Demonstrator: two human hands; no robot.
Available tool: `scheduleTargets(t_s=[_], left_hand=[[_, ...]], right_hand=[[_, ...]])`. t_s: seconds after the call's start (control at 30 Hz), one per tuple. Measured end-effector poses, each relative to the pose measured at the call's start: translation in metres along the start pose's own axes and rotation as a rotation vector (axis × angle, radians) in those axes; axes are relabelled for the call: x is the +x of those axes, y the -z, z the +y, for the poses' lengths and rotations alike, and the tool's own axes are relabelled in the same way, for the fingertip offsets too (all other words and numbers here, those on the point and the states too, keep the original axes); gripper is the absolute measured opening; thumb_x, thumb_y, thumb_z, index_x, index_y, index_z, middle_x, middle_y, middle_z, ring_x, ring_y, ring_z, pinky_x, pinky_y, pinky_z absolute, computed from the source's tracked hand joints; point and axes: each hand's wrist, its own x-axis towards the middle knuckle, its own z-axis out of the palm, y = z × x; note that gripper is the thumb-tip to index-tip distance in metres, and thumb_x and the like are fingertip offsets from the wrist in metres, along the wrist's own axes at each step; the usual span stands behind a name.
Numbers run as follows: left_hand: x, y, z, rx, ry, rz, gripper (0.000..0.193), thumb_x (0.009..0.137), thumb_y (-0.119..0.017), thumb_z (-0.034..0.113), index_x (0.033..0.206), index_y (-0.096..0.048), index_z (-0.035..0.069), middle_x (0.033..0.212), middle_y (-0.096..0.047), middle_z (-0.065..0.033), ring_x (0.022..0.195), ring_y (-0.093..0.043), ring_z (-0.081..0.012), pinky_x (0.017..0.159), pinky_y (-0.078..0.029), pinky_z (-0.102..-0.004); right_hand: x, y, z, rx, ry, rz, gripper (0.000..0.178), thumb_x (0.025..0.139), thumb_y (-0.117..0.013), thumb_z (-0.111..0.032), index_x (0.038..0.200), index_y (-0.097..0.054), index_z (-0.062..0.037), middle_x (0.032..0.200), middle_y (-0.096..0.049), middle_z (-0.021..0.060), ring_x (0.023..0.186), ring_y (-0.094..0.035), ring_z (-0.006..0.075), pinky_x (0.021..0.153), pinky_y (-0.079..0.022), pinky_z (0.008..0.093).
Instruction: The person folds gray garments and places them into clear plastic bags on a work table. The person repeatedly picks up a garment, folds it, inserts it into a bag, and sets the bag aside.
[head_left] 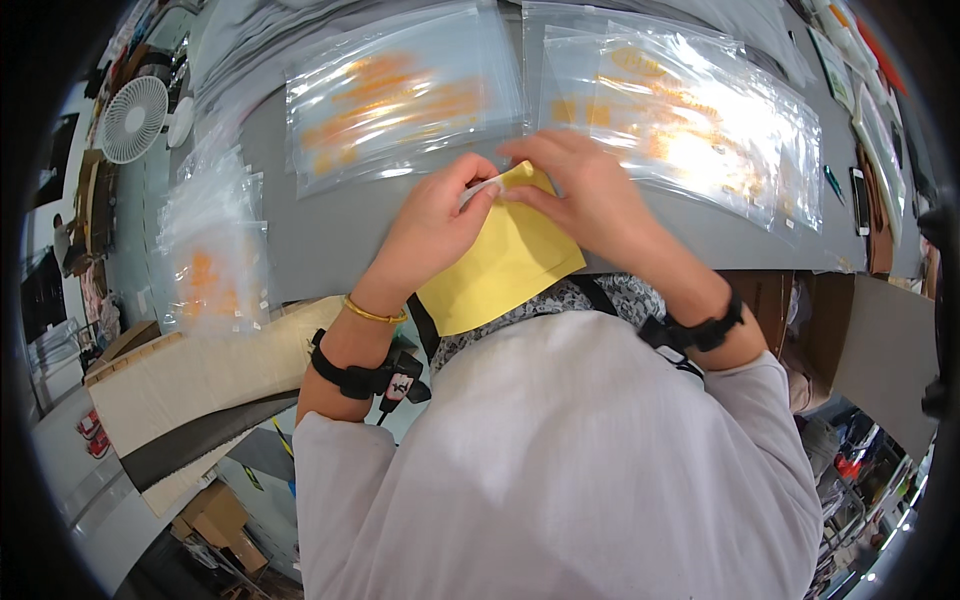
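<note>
Yellow sheet (510,260) is held between both hands at its upper end, just off the near edge of the bench (320,235), w/ the body sloped down twd the wearer's lap; long axis can't be confirmed, as part is hidden by the L hand (437,220). Upper edge is pinched by L fingertips alongside a small white piece (478,190), type unclear, and upper corner by R hand (590,195); hands nearly touching, neither clearly nearer.

I see a matt yellow paper-like sheet (508,262), glossy flat clear-plastic bags (400,105) and a smooth matt grey desk (325,240).
</note>
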Motion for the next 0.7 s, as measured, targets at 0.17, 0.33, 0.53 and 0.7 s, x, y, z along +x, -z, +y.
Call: scheduleTargets(t_s=[0.17,0.33,0.53,0.7], left_hand=[[-0.001,0.012,-0.008,-0.088,0.106,-0.159,0.024,0.104,-0.062,0.018,0.118,-0.068,-0.001,0.098,-0.072,-0.0022,0.090,-0.063,-0.0094,0.082,-0.052,-0.0289],[-0.011,0.013,-0.029,-0.496,0.167,-0.192,0.028,0.106,-0.062,0.019,0.121,-0.070,-0.002,0.105,-0.073,0.0010,0.096,-0.063,-0.0056,0.086,-0.052,-0.0255],[-0.012,0.015,-0.042,-0.850,0.236,-0.261,0.029,0.105,-0.064,0.018,0.124,-0.069,-0.003,0.109,-0.074,-0.0026,0.095,-0.068,-0.0062,0.084,-0.055,-0.0235],[-0.012,0.017,-0.052,-0.901,0.241,-0.287,0.028,0.105,-0.062,0.019,0.121,-0.070,-0.003,0.107,-0.075,-0.0035,0.092,-0.069,-0.0075,0.082,-0.055,-0.0245]], right_hand=[[-0.002,-0.026,0.000,0.032,0.030,0.074,0.029,0.084,-0.080,-0.013,0.113,-0.074,-0.0112,0.106,-0.070,0.0065,0.094,-0.065,0.0294,0.079,-0.053,0.0397],[0.002,-0.032,-0.006,-0.286,0.322,0.207,0.032,0.075,-0.082,-0.016,0.107,-0.079,-0.0157,0.105,-0.068,-0.0004,0.092,-0.063,0.0216,0.075,-0.049,0.0361],[0.001,-0.041,-0.012,-0.582,0.467,0.199,0.032,0.075,-0.072,-0.016,0.107,-0.077,-0.0153,0.103,-0.064,-0.0020,0.093,-0.060,0.0170,0.076,-0.045,0.0318],[0.007,-0.046,-0.016,-0.495,0.416,0.168,0.024,0.076,-0.072,-0.015,0.099,-0.077,-0.0159,0.100,-0.066,-0.0047,0.093,-0.061,0.0161,0.077,-0.045,0.0328]])
